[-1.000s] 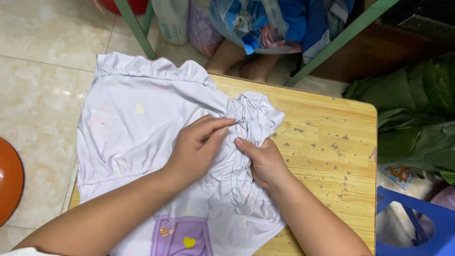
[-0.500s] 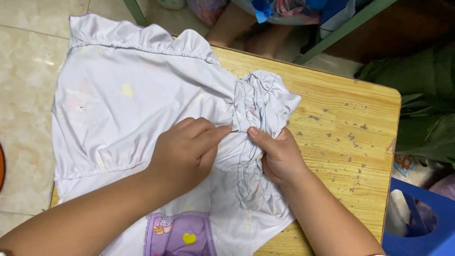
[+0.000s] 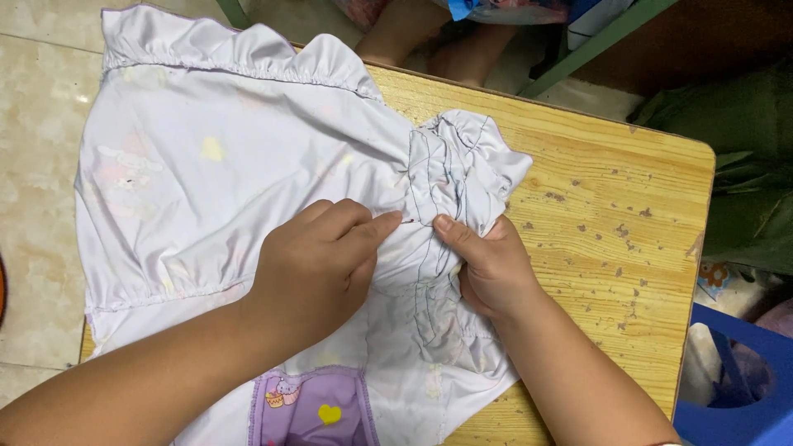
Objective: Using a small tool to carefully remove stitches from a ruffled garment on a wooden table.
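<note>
A pale lilac garment (image 3: 223,173) is lying spread over a wooden desk (image 3: 611,215), its ruffled edge hanging past the desk's far left side above the tiled floor (image 3: 37,107). The left hand (image 3: 318,268) is resting on the cloth near the middle, its fingers curled and its fingertips (image 3: 384,225) pinching the fabric right at a seam (something small and reddish is showing at the tips, too tiny to make out). The right hand (image 3: 487,268) is lying just beside it, thumb on top, its grip clenched on a bunched fold of the same garment, where the gathered sleeve (image 3: 467,169) is rumpled into a heap. The two hands are nearly touching across the seam. A purple pocket with small cartoon pictures (image 3: 310,405) is lying at the near edge, between the forearms. The bare desk top to the right is showing dark flecks in its finish. A blue plastic stool (image 3: 735,396) is standing at the lower right, beside green leaves (image 3: 752,157), and another person's legs (image 3: 413,37) are showing beyond the far edge of the desk.
</note>
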